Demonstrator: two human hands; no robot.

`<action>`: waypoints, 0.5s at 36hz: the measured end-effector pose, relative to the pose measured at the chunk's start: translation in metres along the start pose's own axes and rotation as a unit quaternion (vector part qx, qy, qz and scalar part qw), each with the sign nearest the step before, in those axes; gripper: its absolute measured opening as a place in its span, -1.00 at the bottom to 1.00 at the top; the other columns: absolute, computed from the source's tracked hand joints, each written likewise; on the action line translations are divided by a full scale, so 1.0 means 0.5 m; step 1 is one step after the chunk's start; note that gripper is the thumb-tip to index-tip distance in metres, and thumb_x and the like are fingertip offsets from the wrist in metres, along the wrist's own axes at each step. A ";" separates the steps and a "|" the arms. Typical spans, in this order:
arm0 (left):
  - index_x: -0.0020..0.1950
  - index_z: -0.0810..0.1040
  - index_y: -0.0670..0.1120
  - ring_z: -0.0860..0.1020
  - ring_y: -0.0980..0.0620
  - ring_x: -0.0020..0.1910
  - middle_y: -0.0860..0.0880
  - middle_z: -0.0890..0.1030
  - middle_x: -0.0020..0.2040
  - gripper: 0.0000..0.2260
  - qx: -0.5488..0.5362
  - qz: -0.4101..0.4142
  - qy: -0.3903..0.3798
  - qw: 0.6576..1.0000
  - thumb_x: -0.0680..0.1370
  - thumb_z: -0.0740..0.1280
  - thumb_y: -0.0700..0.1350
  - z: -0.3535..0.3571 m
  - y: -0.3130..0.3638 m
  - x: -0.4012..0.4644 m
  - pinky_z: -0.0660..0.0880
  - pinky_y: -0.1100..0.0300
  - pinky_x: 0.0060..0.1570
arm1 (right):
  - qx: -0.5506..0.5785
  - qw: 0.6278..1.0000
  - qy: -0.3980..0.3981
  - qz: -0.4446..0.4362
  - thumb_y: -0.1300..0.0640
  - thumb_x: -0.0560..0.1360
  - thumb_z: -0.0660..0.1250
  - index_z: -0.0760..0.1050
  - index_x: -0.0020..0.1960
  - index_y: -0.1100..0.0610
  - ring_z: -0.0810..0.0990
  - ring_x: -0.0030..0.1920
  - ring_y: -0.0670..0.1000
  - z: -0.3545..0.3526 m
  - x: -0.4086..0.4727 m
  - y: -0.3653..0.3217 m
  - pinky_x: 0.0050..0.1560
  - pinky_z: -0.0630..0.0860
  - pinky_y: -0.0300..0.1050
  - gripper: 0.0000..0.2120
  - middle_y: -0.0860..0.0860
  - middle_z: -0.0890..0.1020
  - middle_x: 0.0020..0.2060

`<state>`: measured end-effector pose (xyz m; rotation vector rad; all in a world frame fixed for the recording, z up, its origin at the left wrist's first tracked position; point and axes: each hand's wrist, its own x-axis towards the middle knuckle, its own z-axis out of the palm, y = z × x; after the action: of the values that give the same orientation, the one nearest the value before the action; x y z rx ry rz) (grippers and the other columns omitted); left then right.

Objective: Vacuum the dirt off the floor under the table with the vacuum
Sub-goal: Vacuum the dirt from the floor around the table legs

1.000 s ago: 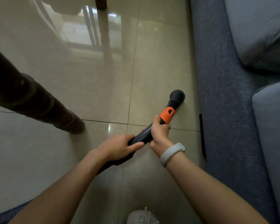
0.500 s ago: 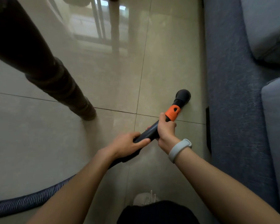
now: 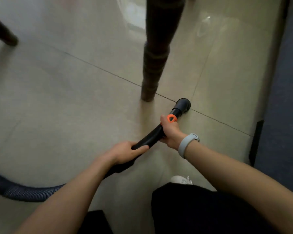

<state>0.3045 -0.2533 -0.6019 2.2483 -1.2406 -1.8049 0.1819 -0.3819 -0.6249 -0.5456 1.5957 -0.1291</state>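
I am gripping the black plastic vacuum wand (image 3: 150,137) with both hands: left hand (image 3: 125,152) at the rear, right hand (image 3: 170,132) below the orange collar (image 3: 172,118). The round black nozzle (image 3: 183,105), ahead of my right hand, is sitting on the glossy beige tiled floor (image 3: 74,107) beside the dark turned wooden bench leg (image 3: 154,65). I am keeping it flat, sweeping slowly around the leg.

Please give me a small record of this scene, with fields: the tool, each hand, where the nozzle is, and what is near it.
tool: vacuum wand, black, with an orange collar
left hand: grips the wand's rear part
right hand: grips the wand just behind the collar; wristband on the wrist
nozzle: down on the tile floor, on a grout line
table leg: dark, just left of the nozzle, apart from it
hose: ribbed, curves away to the left
sofa: blue, along the right edge
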 end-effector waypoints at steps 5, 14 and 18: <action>0.04 0.55 0.04 0.59 0.03 -0.26 0.04 0.61 -0.29 -0.60 -0.045 -0.044 0.029 0.998 0.53 0.17 0.32 -0.048 -0.111 -0.109 0.48 0.21 -0.19 | -0.042 0.992 -0.111 0.038 0.07 0.59 0.21 0.30 -0.08 0.10 0.49 0.02 0.12 0.132 -0.076 0.029 0.00 0.52 0.10 -0.85 0.11 0.45 -0.05; -0.16 0.53 -0.01 0.58 0.01 -0.34 0.01 0.63 -0.30 -0.51 -0.114 -0.084 0.138 0.980 0.49 0.13 0.39 -0.113 -0.269 -0.161 0.48 0.15 -0.25 | -0.126 0.989 -0.069 -0.033 -0.02 0.53 0.22 0.27 0.26 0.17 0.54 0.11 0.20 0.378 -0.093 0.030 -0.16 0.58 0.08 -0.61 0.16 0.46 0.17; -0.19 0.52 -0.02 0.60 0.01 -0.30 0.01 0.63 -0.28 -0.51 -0.131 -0.038 0.115 0.984 0.50 0.12 0.38 -0.094 -0.241 -0.124 0.51 0.13 -0.19 | -0.197 0.979 0.025 -0.056 -0.08 0.50 0.19 0.29 0.32 0.22 0.54 0.10 0.22 0.354 -0.060 0.013 0.10 0.55 0.20 -0.48 0.17 0.49 0.15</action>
<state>0.4096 -0.1565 -0.5899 2.2958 -0.8367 -1.5663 0.3509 -0.3213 -0.6205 -0.9459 1.6472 0.0928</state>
